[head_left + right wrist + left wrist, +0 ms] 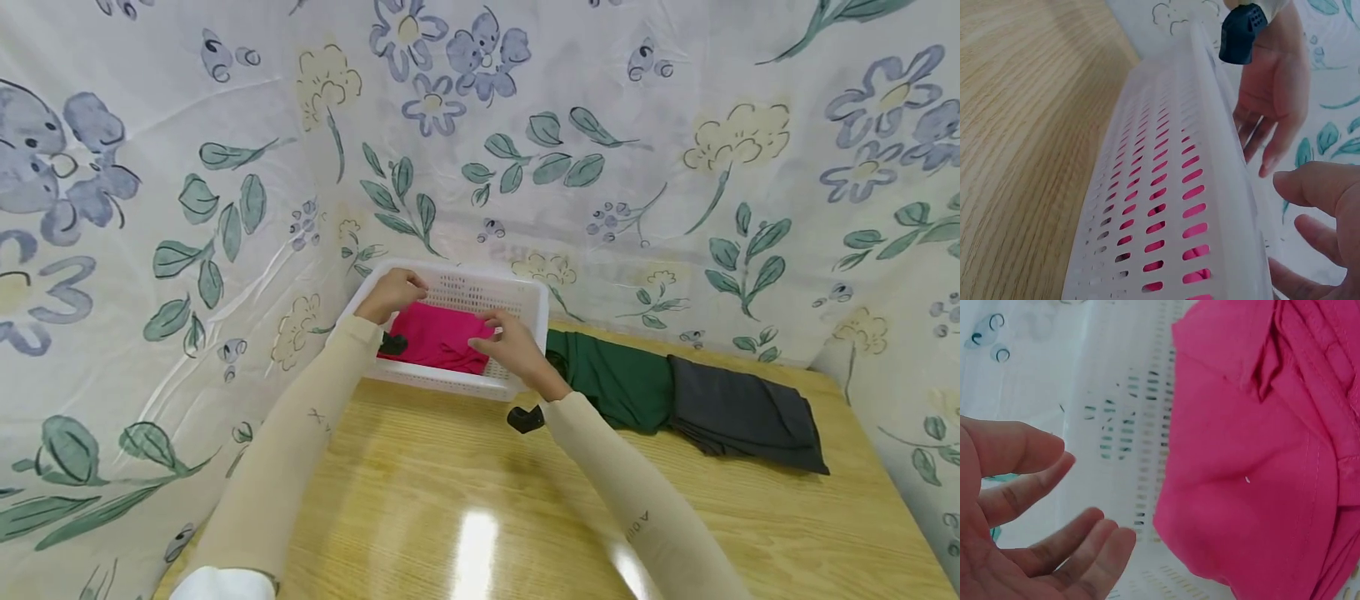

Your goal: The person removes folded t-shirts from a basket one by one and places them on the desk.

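Observation:
A folded bright pink cloth garment lies inside a white perforated plastic basket. My left hand hovers over the basket's left side, fingers spread and loosely bent. In the left wrist view that hand shows nothing in its grasp, beside the pink garment. Over the basket's right side is my right hand, its thumb and fingers apart, holding nothing. The right wrist view shows the right hand near the rim of the basket, with pink cloth showing through the slots.
Right of the basket lies a folded dark green garment, with a folded dark grey garment beside it. All rest on a wooden table. Floral fabric hangs behind and along the sides.

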A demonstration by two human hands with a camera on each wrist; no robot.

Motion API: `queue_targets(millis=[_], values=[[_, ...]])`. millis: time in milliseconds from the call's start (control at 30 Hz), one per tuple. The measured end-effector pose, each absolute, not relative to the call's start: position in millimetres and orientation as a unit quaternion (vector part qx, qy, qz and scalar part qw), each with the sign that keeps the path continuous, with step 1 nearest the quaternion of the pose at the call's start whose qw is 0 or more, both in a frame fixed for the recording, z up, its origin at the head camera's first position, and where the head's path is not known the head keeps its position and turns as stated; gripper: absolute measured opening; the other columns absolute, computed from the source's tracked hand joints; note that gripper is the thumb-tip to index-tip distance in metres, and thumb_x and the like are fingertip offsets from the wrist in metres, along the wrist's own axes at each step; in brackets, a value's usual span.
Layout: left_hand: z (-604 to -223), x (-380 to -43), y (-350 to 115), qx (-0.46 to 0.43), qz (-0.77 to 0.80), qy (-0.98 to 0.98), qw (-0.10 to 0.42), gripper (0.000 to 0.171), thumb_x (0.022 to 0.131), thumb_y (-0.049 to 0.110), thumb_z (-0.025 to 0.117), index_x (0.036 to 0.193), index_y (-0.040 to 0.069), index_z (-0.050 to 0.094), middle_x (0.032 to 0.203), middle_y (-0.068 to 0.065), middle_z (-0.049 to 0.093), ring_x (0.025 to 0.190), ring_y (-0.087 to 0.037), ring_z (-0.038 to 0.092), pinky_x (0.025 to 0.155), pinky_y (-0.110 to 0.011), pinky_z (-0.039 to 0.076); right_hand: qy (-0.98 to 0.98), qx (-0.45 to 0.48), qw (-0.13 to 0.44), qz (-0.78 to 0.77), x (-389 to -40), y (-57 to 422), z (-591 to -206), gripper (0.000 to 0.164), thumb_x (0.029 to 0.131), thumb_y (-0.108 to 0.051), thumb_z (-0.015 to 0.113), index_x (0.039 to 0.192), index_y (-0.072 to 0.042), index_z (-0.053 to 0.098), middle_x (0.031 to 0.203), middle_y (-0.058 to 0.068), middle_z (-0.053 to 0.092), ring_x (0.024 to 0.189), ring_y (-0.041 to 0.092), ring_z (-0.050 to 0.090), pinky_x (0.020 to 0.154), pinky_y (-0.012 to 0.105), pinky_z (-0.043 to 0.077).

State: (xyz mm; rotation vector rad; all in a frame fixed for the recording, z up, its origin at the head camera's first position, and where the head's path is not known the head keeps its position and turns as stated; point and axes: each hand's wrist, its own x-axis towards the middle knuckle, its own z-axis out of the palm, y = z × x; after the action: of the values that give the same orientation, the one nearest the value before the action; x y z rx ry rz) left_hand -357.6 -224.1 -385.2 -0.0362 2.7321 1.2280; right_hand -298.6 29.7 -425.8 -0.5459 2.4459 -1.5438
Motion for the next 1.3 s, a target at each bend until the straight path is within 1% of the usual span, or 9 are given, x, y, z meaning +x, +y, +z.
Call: queue_targets(millis=[167,333,467,567,633,800,967,1167,1300], values=[[-389.7,-361.1,-229.4,-0.017,0.406,0.910,0.084,0.038,0.103,0.013,0.054,0.134,-0.008,0.058,0.136,-0.025,0.055,0.120,-0.037,0.051,0.103,-0.052,0.045,0.836,-0.174,0.106,-0.509,-302.6,23.4,-427.2,0.055,0.098,-0.025,0.072,0.146,-0.007,0.052,0.144,0.021,0.051,0.110,0.030,0.060,0.090,0.042,0.054],[-397.4,-362.7,-235.2,-0.026,0.404,0.903,0.144,0.040,0.105,0.018,0.052,0.139,-0.005,0.053,0.143,-0.023,0.048,0.129,-0.038,0.043,0.108,-0.060,0.039,0.849,-0.147,0.128,-0.492,-305.4,18.6,-431.5,0.059,0.097,-0.026,0.073,0.148,-0.008,0.049,0.145,0.019,0.052,0.125,0.034,0.053,0.099,0.050,0.050],[-399.9,-362.2,-238.2,-0.019,0.391,0.899,0.197,0.040,0.105,0.021,0.054,0.138,-0.001,0.052,0.145,-0.021,0.044,0.119,-0.034,0.042,0.093,-0.050,0.046,0.853,-0.129,0.155,-0.482,-308.3,15.1,-434.1,0.061,0.096,-0.027,0.074,0.147,-0.007,0.048,0.140,0.016,0.055,0.125,0.033,0.053,0.103,0.049,0.047],[-400.5,-361.4,-239.4,-0.015,0.382,0.896,0.224,0.039,0.104,0.024,0.056,0.136,0.003,0.052,0.141,-0.020,0.043,0.111,-0.032,0.041,0.079,-0.041,0.046,0.849,-0.123,0.164,-0.488,-311.1,13.1,-435.7,0.060,0.096,-0.026,0.075,0.145,-0.005,0.048,0.135,0.015,0.057,0.121,0.031,0.054,0.103,0.047,0.047],[-401.6,-361.4,-239.4,-0.017,0.378,0.895,0.234,0.038,0.103,0.025,0.057,0.134,0.004,0.052,0.138,-0.019,0.043,0.111,-0.033,0.042,0.077,-0.038,0.045,0.848,-0.119,0.164,-0.489,-312.9,12.2,-437.3,0.060,0.096,-0.025,0.075,0.144,-0.004,0.048,0.134,0.014,0.057,0.118,0.030,0.054,0.102,0.046,0.047],[-404.3,-363.2,-239.6,-0.024,0.372,0.895,0.245,0.039,0.103,0.025,0.057,0.135,0.002,0.052,0.137,-0.021,0.044,0.121,-0.038,0.043,0.086,-0.041,0.047,0.843,-0.100,0.179,-0.498,-316.9,10.0,-439.9,0.057,0.095,-0.023,0.076,0.140,-0.002,0.049,0.130,0.012,0.057,0.116,0.028,0.053,0.098,0.042,0.048],[-405.8,-362.3,-240.1,-0.028,0.370,0.891,0.261,0.043,0.104,0.023,0.054,0.138,-0.003,0.050,0.150,-0.027,0.038,0.137,-0.045,0.037,0.107,-0.057,0.041,0.832,-0.087,0.210,-0.507,-314.6,5.4,-436.5,0.061,0.095,-0.022,0.075,0.143,0.000,0.045,0.130,0.014,0.055,0.109,0.026,0.052,0.098,0.046,0.050],[-405.1,-364.3,-241.1,-0.030,0.355,0.896,0.264,0.052,0.103,0.025,0.055,0.145,-0.004,0.048,0.154,-0.027,0.037,0.137,-0.048,0.039,0.108,-0.058,0.042,0.826,-0.059,0.221,-0.515,-318.3,3.9,-439.6,0.061,0.096,-0.024,0.074,0.145,-0.002,0.046,0.141,0.016,0.052,0.124,0.031,0.052,0.102,0.053,0.048],[-407.6,-366.1,-240.6,-0.036,0.356,0.897,0.258,0.050,0.103,0.025,0.057,0.142,-0.005,0.050,0.151,-0.026,0.040,0.134,-0.046,0.042,0.107,-0.056,0.043,0.815,-0.048,0.231,-0.529,-321.3,4.9,-441.7,0.063,0.096,-0.026,0.073,0.147,-0.002,0.045,0.145,0.017,0.050,0.133,0.035,0.049,0.107,0.057,0.045]])
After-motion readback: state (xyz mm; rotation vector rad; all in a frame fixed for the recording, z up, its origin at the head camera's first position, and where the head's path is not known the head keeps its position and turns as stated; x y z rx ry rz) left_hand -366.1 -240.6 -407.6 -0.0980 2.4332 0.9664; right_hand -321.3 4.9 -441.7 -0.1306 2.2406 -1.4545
